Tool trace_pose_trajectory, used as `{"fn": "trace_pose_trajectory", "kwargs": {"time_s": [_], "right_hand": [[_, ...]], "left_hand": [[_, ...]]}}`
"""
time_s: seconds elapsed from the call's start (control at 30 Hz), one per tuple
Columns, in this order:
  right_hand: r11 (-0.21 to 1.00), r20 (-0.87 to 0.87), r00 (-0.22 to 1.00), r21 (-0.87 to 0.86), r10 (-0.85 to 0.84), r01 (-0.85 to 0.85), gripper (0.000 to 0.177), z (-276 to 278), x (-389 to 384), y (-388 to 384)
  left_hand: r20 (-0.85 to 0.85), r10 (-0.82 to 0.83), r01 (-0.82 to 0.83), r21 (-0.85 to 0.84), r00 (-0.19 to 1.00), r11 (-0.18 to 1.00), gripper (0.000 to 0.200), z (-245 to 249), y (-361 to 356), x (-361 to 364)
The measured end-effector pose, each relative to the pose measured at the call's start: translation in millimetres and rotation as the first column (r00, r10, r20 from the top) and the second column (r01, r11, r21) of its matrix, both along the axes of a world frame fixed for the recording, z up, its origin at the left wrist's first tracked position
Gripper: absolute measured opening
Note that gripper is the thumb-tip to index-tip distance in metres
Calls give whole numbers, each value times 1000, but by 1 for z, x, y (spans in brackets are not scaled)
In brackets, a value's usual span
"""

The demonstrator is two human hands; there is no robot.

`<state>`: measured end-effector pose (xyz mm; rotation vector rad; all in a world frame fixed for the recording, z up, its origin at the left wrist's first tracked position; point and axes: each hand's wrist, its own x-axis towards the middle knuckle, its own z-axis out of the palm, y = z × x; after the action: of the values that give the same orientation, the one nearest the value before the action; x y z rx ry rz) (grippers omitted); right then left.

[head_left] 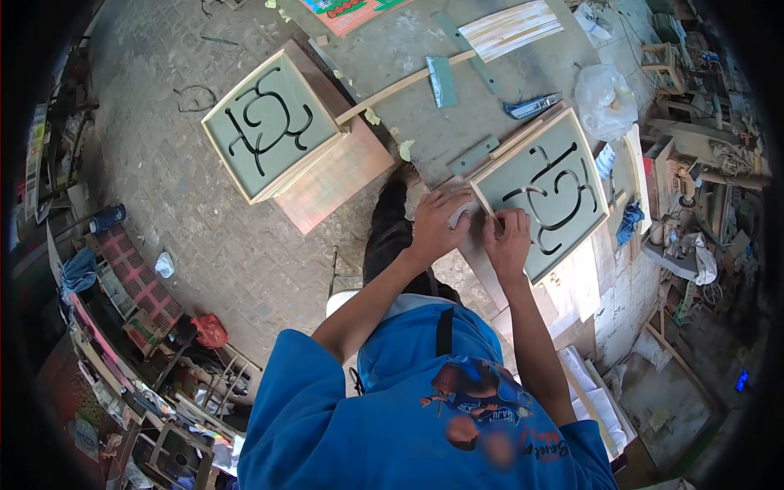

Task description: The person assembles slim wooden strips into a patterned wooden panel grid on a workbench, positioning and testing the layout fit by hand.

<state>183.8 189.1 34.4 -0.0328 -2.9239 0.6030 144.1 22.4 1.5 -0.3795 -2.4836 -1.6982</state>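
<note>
My left hand (441,222) is at the left corner of a wood-framed grey-green panel (572,220) with black curved strokes on it. Its fingers curl round a small greyish piece (461,210) near the frame's edge. Against the panel's lower left edge, my right hand (507,237) has its fingers pressed together; whatever lies between them is hidden. A second framed panel (287,98) with similar black strokes rests at the upper left on wooden boards (335,175).
A grey work table (392,61) carries a blue cutter (531,106), a scraper-like blade (442,82), a long wooden stick (400,86) and a clear plastic bag (605,102). Cluttered shelves stand at the right. A red bag (210,331) lies at the lower left.
</note>
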Motion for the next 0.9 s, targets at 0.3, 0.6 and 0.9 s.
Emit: {"fn": "trace_pose_trajectory", "kwargs": {"time_s": [0.3, 0.6, 0.9], "right_hand": [[1000, 7, 1000, -4, 17, -17, 23, 1, 0, 0], [859, -10, 933, -395, -359, 326, 17, 31, 38, 24], [158, 396, 481, -621, -782, 767, 27, 41, 184, 88]], "left_hand": [[18, -6, 6, -12, 1000, 1000, 34, 3, -1, 0], [184, 95, -127, 175, 978, 976, 30, 3, 0, -12], [319, 37, -123, 256, 947, 959, 33, -6, 24, -13]]}}
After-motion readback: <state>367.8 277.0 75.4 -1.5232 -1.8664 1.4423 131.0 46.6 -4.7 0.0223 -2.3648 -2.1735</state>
